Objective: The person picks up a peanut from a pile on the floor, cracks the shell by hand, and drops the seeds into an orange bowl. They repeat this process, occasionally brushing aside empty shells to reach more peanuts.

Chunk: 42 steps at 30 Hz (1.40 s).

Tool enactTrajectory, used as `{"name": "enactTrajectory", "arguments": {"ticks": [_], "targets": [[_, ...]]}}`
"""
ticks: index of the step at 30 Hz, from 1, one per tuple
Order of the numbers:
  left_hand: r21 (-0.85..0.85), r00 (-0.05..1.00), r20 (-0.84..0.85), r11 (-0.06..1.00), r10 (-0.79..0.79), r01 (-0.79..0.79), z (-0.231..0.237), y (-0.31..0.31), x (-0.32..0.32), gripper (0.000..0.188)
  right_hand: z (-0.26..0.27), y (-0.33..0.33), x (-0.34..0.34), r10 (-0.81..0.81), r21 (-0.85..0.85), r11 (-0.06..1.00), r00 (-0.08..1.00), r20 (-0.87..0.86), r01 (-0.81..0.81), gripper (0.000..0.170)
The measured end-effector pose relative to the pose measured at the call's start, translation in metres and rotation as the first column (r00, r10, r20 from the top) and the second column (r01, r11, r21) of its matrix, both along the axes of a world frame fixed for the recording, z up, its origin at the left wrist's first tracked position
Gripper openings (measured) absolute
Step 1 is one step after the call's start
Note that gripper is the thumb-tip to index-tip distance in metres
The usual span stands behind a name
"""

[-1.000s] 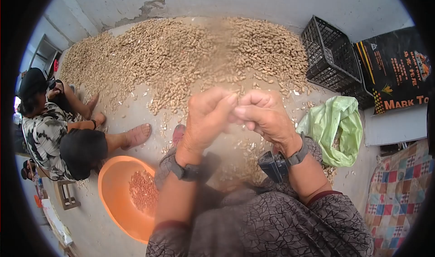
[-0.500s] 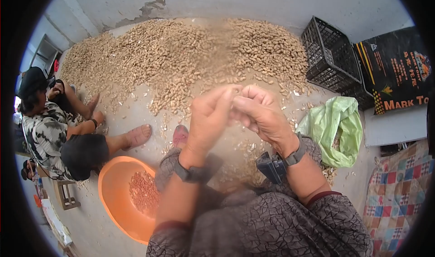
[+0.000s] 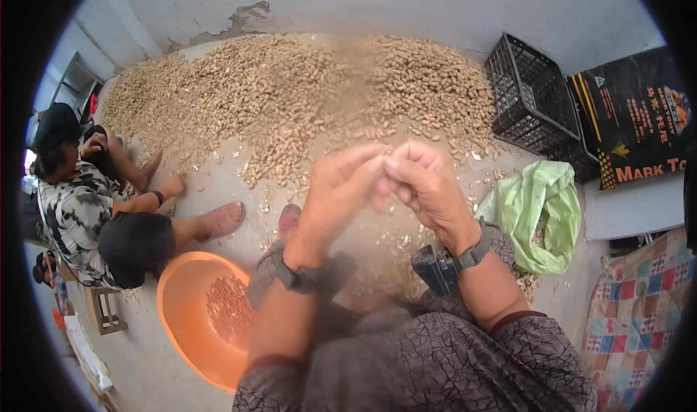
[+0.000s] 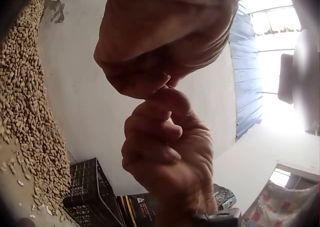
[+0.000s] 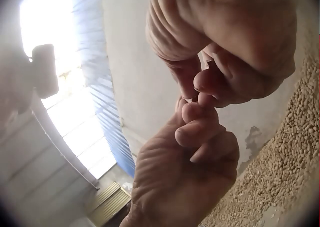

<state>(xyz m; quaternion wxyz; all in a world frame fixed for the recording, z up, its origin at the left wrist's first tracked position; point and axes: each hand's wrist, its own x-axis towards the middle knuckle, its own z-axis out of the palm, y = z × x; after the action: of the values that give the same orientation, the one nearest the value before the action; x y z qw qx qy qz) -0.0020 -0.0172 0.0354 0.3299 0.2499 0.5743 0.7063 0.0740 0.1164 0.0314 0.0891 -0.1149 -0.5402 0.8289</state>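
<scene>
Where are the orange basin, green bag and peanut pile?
Orange basin (image 3: 184, 312): head view, inner wall, left of the kernels (image 3: 229, 309).
Green bag (image 3: 517, 212): head view, crumpled side, left of its opening.
Peanut pile (image 3: 279, 96): head view, near its middle.

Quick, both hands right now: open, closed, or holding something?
Left hand: closed, fingers curled; whether it holds anything cannot be told.
Right hand: closed, fingers curled; anything between its fingertips cannot be made out.
</scene>
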Motion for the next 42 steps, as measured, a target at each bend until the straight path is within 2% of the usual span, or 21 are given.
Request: {"name": "enactTrajectory", "arguments": {"ticks": [1,5,8,11,13,15,17,19,21,23,25,28,30,32,34,38,42], "targets": [[0.066,0.999,0.023,0.997,-0.027,0.026,-0.002,0.001,-0.001,0.024,-0.001,0.000,0.000,-0.021,0.041,0.999,1.000,0.015,0.020,0.014],[0.055,1.000,0.004,0.998,-0.011,0.011,-0.008,0.006,0.004,0.023,0.002,-0.003,0.003,-0.096,0.150,0.984,0.995,0.032,0.090,0.015],[0.083,0.999,0.016,0.996,0.038,-0.039,-0.014,0.011,0.008,0.027,-0.001,-0.001,0.003,-0.118,0.137,0.984,0.993,0.032,0.112,0.014],[0.111,0.994,0.108,0.993,0.035,-0.047,-0.018,0.014,0.011,0.026,-0.003,-0.003,0.003,-0.166,0.209,0.965,0.986,0.016,0.159,0.014],[0.145,0.970,0.227,0.982,0.086,-0.121,-0.022,0.018,0.013,0.023,-0.001,-0.005,0.002,-0.193,0.216,0.959,0.981,0.018,0.185,0.013],[0.097,0.977,0.185,0.987,0.106,-0.126,-0.018,0.019,0.012,0.020,-0.004,-0.004,0.002,-0.222,0.224,0.952,0.975,0.025,0.211,0.012],[0.048,0.982,0.142,0.990,0.124,-0.131,-0.016,0.017,0.006,0.019,-0.013,-0.001,0.000,-0.247,0.432,0.869,0.968,-0.045,0.242,0.010],[-0.091,0.982,-0.174,0.991,0.078,-0.095,-0.019,0.012,-0.002,0.020,-0.012,0.001,0.000,-0.216,0.418,0.882,0.975,-0.048,0.216,0.010],[-0.090,0.989,-0.141,0.995,0.039,-0.052,-0.021,0.007,-0.009,0.021,-0.009,0.000,0.002,-0.178,0.400,0.899,0.983,-0.041,0.179,0.012],[-0.092,0.994,-0.105,0.996,0.001,-0.010,-0.022,0.005,-0.011,0.022,-0.002,0.000,0.003,-0.108,0.268,0.958,0.994,0.008,0.102,0.011],[-0.026,0.998,0.062,0.999,-0.034,0.035,-0.019,0.006,-0.009,0.020,0.000,0.002,0.005,-0.102,0.284,0.954,0.995,0.017,0.093,0.010],[0.011,0.990,0.141,1.000,0.006,-0.007,-0.017,0.005,0.004,0.019,0.002,-0.001,0.012,-0.108,0.324,0.941,0.994,0.005,0.100,0.009],[0.007,0.992,0.124,1.000,-0.006,0.005,-0.020,0.006,0.003,0.017,0.000,-0.001,0.011,-0.124,0.341,0.932,0.992,-0.017,0.122,0.009],[0.003,0.993,0.113,1.000,-0.018,0.018,-0.023,0.007,0.002,0.016,-0.008,-0.003,0.008,-0.188,0.433,0.884,0.982,-0.022,0.179,0.009],[0.045,0.991,0.134,0.999,-0.013,0.007,-0.025,0.008,0.002,0.014,-0.013,-0.005,0.007,-0.199,0.428,0.884,0.980,-0.024,0.190,0.011],[0.023,0.988,0.152,1.000,-0.023,0.020,-0.017,0.011,-0.007,0.012,-0.001,-0.007,-0.005,-0.240,0.369,0.900,0.970,-0.027,0.233,0.013],[-0.032,0.985,0.173,0.999,-0.015,0.021,-0.021,0.007,-0.008,0.014,0.002,-0.002,-0.002,-0.155,0.410,0.903,0.987,0.038,0.126,0.011]]}}
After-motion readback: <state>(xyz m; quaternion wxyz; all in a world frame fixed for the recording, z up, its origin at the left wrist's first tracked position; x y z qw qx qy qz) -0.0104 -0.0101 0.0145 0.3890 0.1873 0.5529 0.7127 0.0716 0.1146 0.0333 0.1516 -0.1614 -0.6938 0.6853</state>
